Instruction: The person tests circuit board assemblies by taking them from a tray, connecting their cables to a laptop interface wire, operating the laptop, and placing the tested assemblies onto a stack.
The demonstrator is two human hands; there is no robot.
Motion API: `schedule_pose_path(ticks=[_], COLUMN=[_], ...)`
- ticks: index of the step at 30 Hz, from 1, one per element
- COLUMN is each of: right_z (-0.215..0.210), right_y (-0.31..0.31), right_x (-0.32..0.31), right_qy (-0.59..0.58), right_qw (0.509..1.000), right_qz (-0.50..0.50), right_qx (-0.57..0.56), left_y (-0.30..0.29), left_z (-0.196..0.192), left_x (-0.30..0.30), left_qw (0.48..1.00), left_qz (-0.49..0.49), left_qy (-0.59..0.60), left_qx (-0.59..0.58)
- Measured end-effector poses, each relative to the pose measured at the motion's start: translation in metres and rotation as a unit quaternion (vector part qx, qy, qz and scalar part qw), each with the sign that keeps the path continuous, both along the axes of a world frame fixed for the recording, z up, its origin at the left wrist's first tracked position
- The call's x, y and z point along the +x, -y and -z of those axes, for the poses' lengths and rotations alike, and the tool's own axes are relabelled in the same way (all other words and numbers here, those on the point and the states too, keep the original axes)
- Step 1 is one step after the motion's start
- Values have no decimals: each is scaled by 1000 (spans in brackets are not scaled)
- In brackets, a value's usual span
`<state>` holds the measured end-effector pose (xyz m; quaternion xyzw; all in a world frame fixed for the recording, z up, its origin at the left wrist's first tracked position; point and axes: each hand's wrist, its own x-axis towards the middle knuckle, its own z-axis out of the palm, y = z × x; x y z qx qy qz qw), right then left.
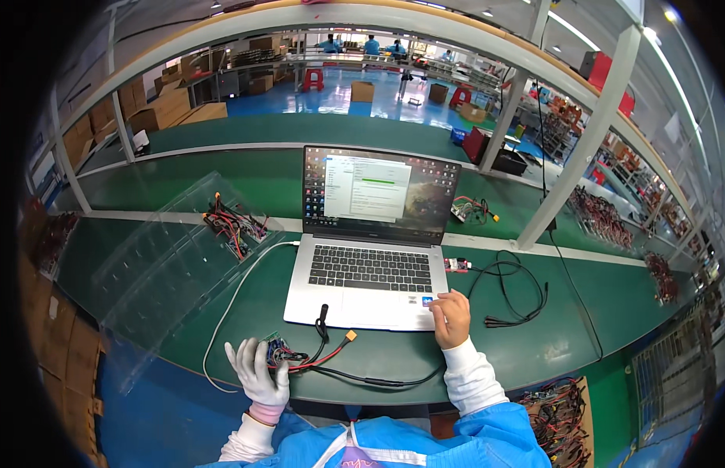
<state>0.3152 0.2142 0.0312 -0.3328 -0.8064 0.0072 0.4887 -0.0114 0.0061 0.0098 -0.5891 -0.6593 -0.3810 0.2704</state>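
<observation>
My left hand (257,376), in a white glove, is at the table's front edge with its fingers stretched and apart. Its thumb side lies against or just beside a small circuit board (275,348) with red and black wires; contact is hard to make out. A yellow connector (351,335) ends one red wire, and a black cable (378,381) runs right from the board. My bare right hand (454,318) is at the front right corner of an open silver laptop (362,306), fingers loosely bent, holding nothing visible. A green bar shows in a window on the laptop screen (378,187).
A clear plastic tray (167,273) stands at left, with wired boards (234,226) by its edge. A small red adapter (457,265) and coiled black cable (507,296) lie right of the laptop. A metal post (585,140) rises at right; a box of wired parts (557,421) sits below.
</observation>
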Motion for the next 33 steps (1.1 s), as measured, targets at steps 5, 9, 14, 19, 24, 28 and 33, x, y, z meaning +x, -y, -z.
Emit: schedule_pose_path(ticks=[5, 9, 14, 19, 24, 28, 33], right_z=[3, 1, 5, 4, 3, 5, 4], right_y=[1, 3, 3, 5, 5, 4, 3], right_x=[-4, -9, -3, -5, -6, -4, -5], right_qy=[-10, -10, -17, -31, -31, -38, -35], right_qw=[999, 997, 998, 997, 997, 996, 996], right_qz=[-42, -70, -44, -53, -56, -55, -53], right_qx=[-18, -24, -37, -40, -50, -58, -56], left_y=[0, 4, 0, 2, 2, 1, 0], left_z=[1, -1, -4, -5, -4, -4, -3], left_x=[0, 0, 1, 2, 2, 3, 2], left_qw=[1000, 1000, 1000, 1000, 1000, 1000, 1000], left_qz=[-4, -6, -8, -8, -9, -6, -4], left_qy=[2, 3, 6, 14, 15, 17, 17], left_qx=[-2, -4, 5, 8, 4, 3, -1])
